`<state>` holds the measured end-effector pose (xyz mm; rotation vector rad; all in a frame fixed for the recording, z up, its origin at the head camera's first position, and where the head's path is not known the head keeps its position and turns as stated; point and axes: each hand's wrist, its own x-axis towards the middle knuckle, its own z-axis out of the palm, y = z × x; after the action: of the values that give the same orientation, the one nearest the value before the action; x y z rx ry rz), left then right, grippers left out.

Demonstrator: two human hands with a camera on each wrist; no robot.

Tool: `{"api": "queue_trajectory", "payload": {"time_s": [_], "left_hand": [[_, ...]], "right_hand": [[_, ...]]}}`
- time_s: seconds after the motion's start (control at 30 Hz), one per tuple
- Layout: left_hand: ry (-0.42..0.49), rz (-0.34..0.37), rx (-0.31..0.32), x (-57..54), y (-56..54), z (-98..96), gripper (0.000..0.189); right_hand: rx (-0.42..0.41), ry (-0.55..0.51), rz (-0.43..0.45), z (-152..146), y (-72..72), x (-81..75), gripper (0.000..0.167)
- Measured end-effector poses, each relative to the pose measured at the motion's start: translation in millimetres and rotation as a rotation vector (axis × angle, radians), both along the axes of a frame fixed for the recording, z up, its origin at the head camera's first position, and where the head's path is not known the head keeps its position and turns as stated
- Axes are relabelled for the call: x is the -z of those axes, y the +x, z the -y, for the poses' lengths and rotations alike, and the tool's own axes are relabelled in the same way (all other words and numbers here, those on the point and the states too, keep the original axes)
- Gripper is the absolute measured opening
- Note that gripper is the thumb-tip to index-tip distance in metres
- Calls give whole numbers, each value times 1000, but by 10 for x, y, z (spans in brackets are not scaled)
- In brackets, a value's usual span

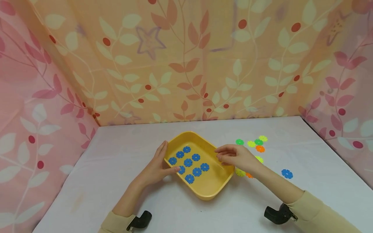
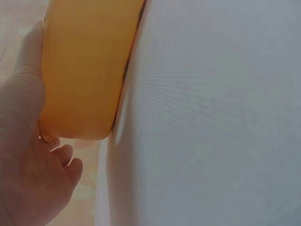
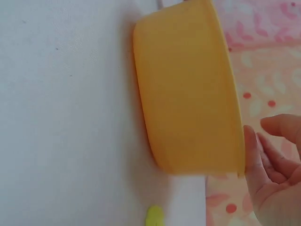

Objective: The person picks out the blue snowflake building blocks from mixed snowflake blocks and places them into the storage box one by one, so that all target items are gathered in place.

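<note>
A yellow plastic basin stands at an angle on the white-covered table, with several blue notched plastic discs lying flat on its floor. At its left corner my left hand grips the rim, thumb over the inside edge and fingers along the outer wall; the left wrist view shows this hand against the basin's side. My right hand hovers at the right rim, fingers loosely bent over the basin's inside. Nothing shows between its fingers in the right wrist view.
Right of the basin lie loose green, yellow and orange discs, some partly behind the right hand. One blue disc sits farther right. Floral curtains hang behind the table and at both sides.
</note>
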<state>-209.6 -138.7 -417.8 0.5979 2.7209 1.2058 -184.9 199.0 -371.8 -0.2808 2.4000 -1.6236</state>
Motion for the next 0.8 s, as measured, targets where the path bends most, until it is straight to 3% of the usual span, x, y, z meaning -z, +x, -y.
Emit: {"api": "queue_trajectory", "payload": {"time_s": [0.1,0.23,0.4,0.57,0.63,0.8], "left_hand": [[1,-9,4,5,-6,0,117],[0,-13,4,11,-10,-1,117],[-6,-23,4,18,-16,-1,116],[-6,-27,5,11,-12,2,117],[-2,-26,5,8,-11,2,118],[-4,-27,7,20,-19,-3,117]], "right_hand": [[27,-106,47,-219,49,-20,47],[74,-171,65,-539,126,-46,51],[137,-239,94,-995,225,-40,42],[167,-315,136,-1499,302,71,29],[188,-247,157,-1678,339,120,32],[170,118,156,-2015,449,227,51]]}}
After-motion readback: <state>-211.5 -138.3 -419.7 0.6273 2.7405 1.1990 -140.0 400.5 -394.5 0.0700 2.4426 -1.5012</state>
